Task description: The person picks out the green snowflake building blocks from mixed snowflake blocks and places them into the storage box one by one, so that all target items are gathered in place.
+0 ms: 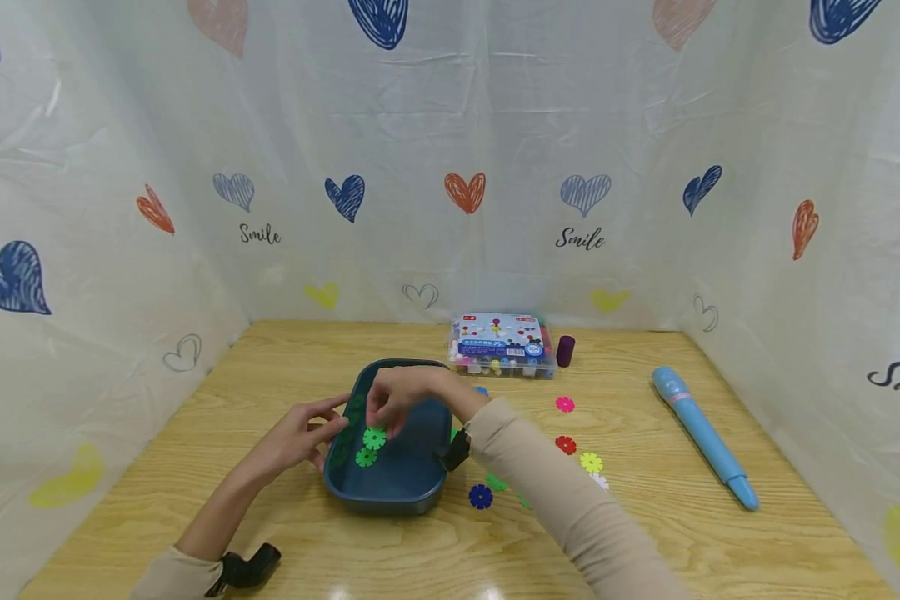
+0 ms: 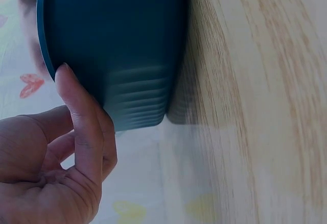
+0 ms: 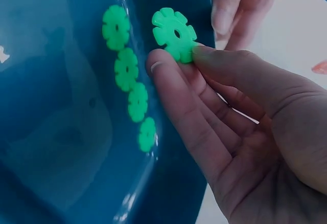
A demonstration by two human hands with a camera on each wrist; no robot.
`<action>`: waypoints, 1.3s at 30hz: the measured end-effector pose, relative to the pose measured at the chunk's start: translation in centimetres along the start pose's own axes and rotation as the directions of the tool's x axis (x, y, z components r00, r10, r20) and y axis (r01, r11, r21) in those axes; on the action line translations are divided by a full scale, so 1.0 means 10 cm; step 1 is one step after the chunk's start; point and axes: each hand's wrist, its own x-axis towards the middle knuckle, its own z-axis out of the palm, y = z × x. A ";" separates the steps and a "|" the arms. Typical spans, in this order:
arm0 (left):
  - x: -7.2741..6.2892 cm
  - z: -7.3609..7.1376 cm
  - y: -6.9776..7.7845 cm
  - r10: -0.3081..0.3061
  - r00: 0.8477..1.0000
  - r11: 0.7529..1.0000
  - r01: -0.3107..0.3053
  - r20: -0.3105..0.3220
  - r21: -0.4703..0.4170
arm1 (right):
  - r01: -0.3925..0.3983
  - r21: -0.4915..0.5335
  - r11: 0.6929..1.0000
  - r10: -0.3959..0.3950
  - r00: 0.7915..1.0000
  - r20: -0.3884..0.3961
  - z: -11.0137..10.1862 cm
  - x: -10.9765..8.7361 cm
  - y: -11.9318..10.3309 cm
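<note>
My right hand [image 1: 396,395] reaches over the dark blue tray [image 1: 397,492] and pinches a green snowflake disc [image 3: 174,34] between thumb and fingertips, its notched edge and centre hole showing. Below it, several matching green discs [image 3: 126,69] form a row along the tray's inner side in the right wrist view. In the head view one green disc [image 1: 366,457] shows just under the held one. My left hand [image 1: 294,435] is at the tray's left side, its fingertips touching the outer wall right at the rim [image 2: 47,55].
Right of the tray lie loose discs: dark blue [image 1: 481,497], red [image 1: 566,445], pink [image 1: 565,404] and yellow [image 1: 591,462], some partly behind my right forearm. Behind are a clear box of small parts [image 1: 501,345] and a purple cylinder [image 1: 566,351]. A light-blue microphone-shaped stick [image 1: 705,437] lies far right.
</note>
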 end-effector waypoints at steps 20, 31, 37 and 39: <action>0.01 -0.01 -0.01 -0.005 1.000 1.000 0.005 -0.003 0.006 | -0.125 0.016 0.992 0.121 0.981 0.151 0.20 0.31 -0.06; 0.01 -0.01 -0.01 -0.013 1.000 1.000 0.013 -0.004 0.006 | -0.151 0.025 0.988 0.144 0.972 0.185 0.25 0.34 -0.03; 0.01 -0.01 -0.01 -0.011 1.000 1.000 0.011 -0.005 0.009 | -0.139 0.035 0.990 0.130 0.973 0.192 0.24 0.32 -0.01; 0.01 -0.01 -0.01 -0.011 1.000 1.000 0.011 -0.008 0.009 | -0.130 0.031 0.991 0.122 0.975 0.185 0.24 0.32 0.00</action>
